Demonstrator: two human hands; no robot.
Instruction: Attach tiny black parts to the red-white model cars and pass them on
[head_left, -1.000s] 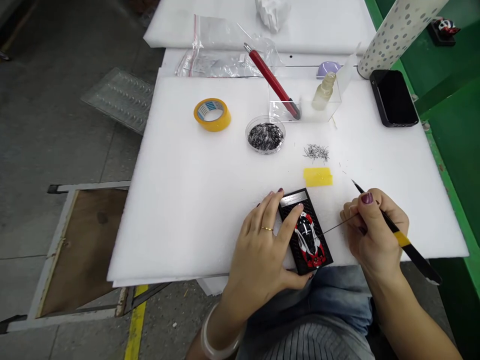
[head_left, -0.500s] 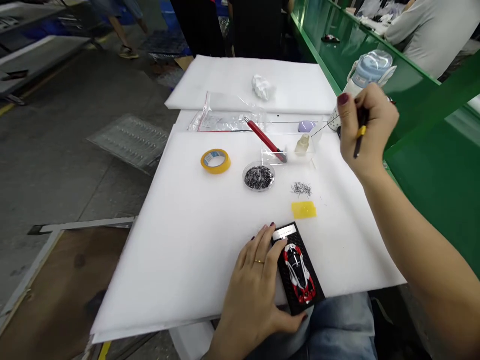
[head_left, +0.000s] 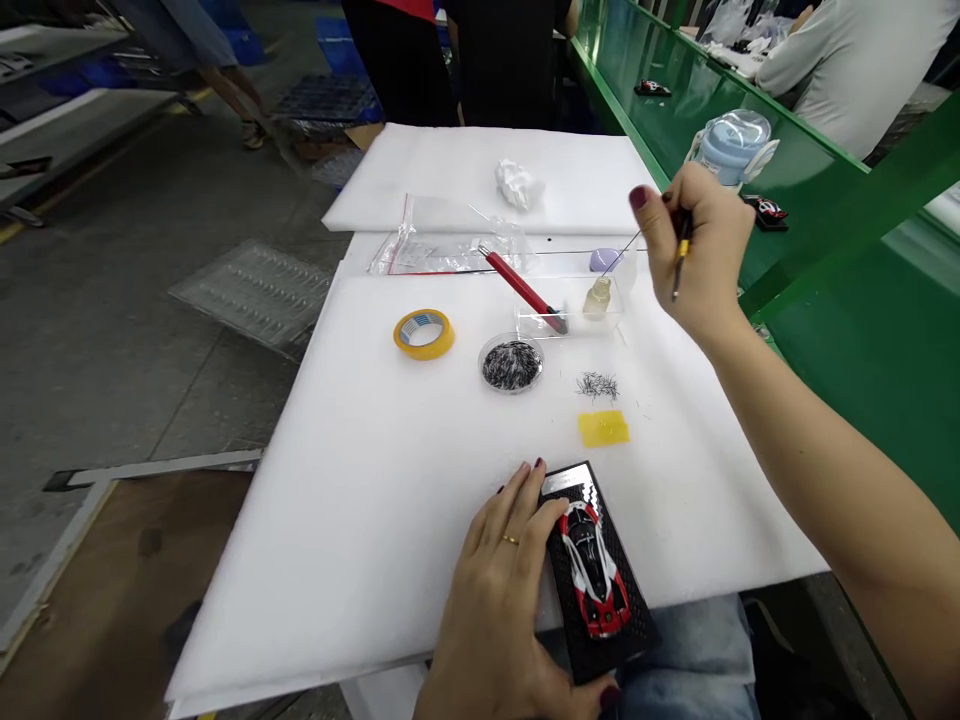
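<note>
My left hand (head_left: 501,590) is closed around the left side of a black display base (head_left: 564,560), thumb at its near end. On the base sits a red, white and black model car (head_left: 595,572). My right hand (head_left: 694,250) is raised, gripping a slim dark tool with a yellow band (head_left: 682,248); its exact kind is unclear. A thin dark shaft runs from this hand down towards a small glass bottle (head_left: 598,298). Nearer the base lie a yellow piece (head_left: 603,428) and a small pile of black fibres (head_left: 598,386).
A round dish of black fibres (head_left: 511,365), a roll of yellow tape (head_left: 424,334) and a red cutter (head_left: 523,290) lie on the white foam sheet (head_left: 360,480). Behind are a plastic bag (head_left: 442,240) and crumpled tissue (head_left: 519,185). A drinking bottle (head_left: 731,150) stands beside the green partition (head_left: 817,220).
My right hand has moved left and slightly down, bringing the shaft's tip nearer the small bottle. My left hand keeps its grip on the base, which appears slightly lower in view.
</note>
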